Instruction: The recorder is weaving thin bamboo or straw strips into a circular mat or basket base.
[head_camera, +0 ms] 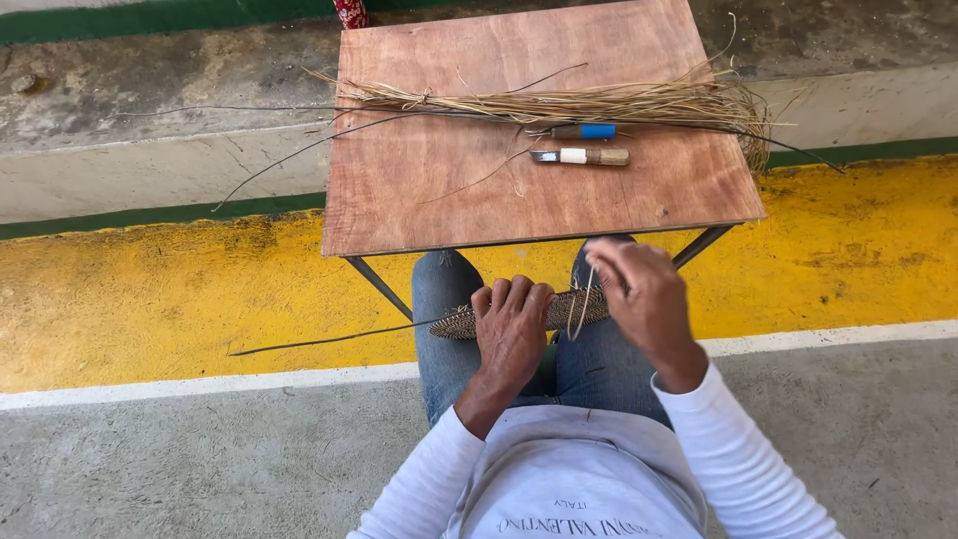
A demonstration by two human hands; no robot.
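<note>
The left hand (511, 324) lies curled over a long, narrow woven piece of brown fibre (469, 321), fingers folded down across it and gripping it against the lap. This woven piece lies crosswise over the person's jeans-clad knees, just on the near side of the small square brown plywood table (439, 180), below its front edge. The right hand (644, 289) hovers at the woven piece's right end, fingers pinched narrowly together on a thin pale strand of straw (579, 304) that loops down from the fingertips to the weave. From the woven piece's left end a long dark thin stem (319, 341) trails out over the yellow-painted floor strip (150, 289).

On the table, at its far half, lies a tied bundle of dry tan straw (559, 100), with its frayed ends hanging past the right edge. Just on the near side of the bundle lie two small tools: one with a blue handle (587, 131), one with a white and tan handle (584, 156).

The left palm hides the middle of the weave, so its pattern there cannot be read. The blue tool's blade is lost under the straw. A red object (350, 12) beyond the table's far left corner is cut off by the frame's top edge.
</note>
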